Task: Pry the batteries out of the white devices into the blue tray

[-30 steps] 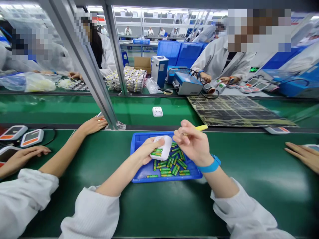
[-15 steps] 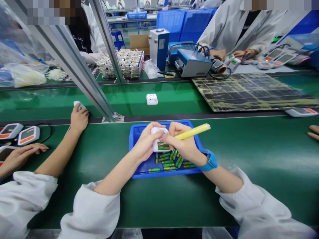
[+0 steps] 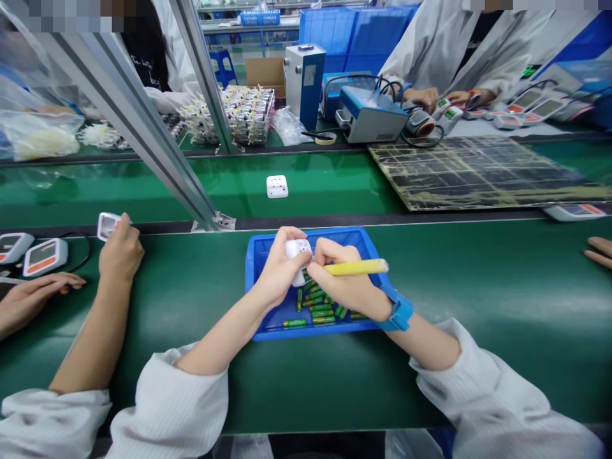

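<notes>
My left hand (image 3: 276,271) is closed round a small white device (image 3: 297,250), held above a blue tray (image 3: 261,255). Several green batteries (image 3: 319,307) lie loose in that tray. My right hand (image 3: 345,280) grips a yellow pen-like tool (image 3: 356,268) and presses its fingers against the white device. A blue wristband (image 3: 399,312) sits on my right wrist. Both hands meet over the tray's far half.
A co-worker's hand (image 3: 119,252) at the left holds a small white unit (image 3: 107,224); their other hand (image 3: 33,299) rests near white monitors (image 3: 44,256). Another white device (image 3: 276,186) lies on the green conveyor. A slanted metal post (image 3: 157,153), a dark panel (image 3: 478,172) and fingertips (image 3: 600,252) at the right.
My hands drew closer together on the white device, and the yellow tool tilted to near level. The co-worker's hand pulled back from the conveyor with a white unit. The view dipped.
</notes>
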`<control>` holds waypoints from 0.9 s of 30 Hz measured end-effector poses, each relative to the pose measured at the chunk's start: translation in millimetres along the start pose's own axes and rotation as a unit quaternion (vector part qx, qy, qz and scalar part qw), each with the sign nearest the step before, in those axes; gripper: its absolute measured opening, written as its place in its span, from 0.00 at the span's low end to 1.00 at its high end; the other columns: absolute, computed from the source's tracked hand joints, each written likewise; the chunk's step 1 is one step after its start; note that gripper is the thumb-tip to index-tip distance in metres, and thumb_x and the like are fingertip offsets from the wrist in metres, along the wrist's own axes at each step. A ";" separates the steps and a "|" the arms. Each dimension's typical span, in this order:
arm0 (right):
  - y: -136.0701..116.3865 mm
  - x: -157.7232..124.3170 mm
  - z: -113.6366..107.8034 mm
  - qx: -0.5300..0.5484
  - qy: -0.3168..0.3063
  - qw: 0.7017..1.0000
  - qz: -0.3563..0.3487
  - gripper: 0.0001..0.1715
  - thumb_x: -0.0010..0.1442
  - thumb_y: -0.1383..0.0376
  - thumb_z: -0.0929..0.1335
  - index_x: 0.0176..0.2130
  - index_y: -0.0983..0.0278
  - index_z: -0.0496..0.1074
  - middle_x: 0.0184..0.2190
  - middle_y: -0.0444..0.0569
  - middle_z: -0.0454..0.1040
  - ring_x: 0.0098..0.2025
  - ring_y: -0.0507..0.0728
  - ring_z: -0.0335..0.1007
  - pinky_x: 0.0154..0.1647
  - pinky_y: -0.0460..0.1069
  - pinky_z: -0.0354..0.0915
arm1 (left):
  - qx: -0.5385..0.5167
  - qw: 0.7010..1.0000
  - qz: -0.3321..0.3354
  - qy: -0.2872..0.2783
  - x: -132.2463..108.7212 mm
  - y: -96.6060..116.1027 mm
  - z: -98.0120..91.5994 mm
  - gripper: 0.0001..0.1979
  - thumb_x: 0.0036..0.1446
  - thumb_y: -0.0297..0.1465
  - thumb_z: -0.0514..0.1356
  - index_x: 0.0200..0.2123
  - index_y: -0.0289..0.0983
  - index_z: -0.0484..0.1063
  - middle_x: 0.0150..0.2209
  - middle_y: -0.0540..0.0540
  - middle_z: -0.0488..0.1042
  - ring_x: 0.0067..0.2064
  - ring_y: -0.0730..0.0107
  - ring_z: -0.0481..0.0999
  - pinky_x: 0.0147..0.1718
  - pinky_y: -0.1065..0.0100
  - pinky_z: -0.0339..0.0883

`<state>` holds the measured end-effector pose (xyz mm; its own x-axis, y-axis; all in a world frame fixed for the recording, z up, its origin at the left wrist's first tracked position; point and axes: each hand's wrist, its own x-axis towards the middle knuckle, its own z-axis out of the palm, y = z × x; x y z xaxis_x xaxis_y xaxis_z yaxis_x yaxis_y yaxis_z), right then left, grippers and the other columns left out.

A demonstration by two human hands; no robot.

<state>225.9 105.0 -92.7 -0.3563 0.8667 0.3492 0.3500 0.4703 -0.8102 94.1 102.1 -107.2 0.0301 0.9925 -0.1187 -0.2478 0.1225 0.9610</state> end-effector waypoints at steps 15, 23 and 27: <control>22.6 5.0 -10.2 0.226 0.028 0.964 0.134 0.13 0.43 0.70 0.65 0.19 0.59 0.54 0.12 0.37 0.56 0.16 0.50 0.51 0.19 0.46 0.49 | -0.059 0.997 -0.036 0.040 4.0 3.7 -2.5 0.20 0.39 0.25 0.65 0.36 0.39 0.62 0.40 0.49 0.75 0.33 0.68 0.77 0.31 0.67 0.72; 21.9 -1.1 -9.4 0.151 0.037 0.987 0.049 0.15 0.46 0.71 0.65 0.19 0.61 0.52 0.15 0.37 0.53 0.19 0.49 0.48 0.21 0.47 0.47 | -0.110 0.991 -0.052 0.053 4.5 4.6 -2.9 0.21 0.39 0.27 0.68 0.34 0.38 0.61 0.37 0.46 0.78 0.32 0.61 0.80 0.28 0.65 0.74; 18.3 -4.1 -9.1 0.093 0.015 0.995 0.014 0.16 0.49 0.72 0.65 0.19 0.62 0.53 0.16 0.37 0.53 0.20 0.48 0.48 0.23 0.46 0.49 | -0.134 0.988 -0.051 0.058 6.2 4.5 -4.9 0.20 0.38 0.26 0.68 0.34 0.38 0.61 0.40 0.45 0.78 0.34 0.61 0.81 0.29 0.65 0.75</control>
<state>241.6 111.5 -104.6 -0.3224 0.8849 0.3363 0.1925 0.4091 -0.8920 88.4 108.8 -104.8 -0.0384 0.9663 -0.2545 -0.4968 0.2025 0.8439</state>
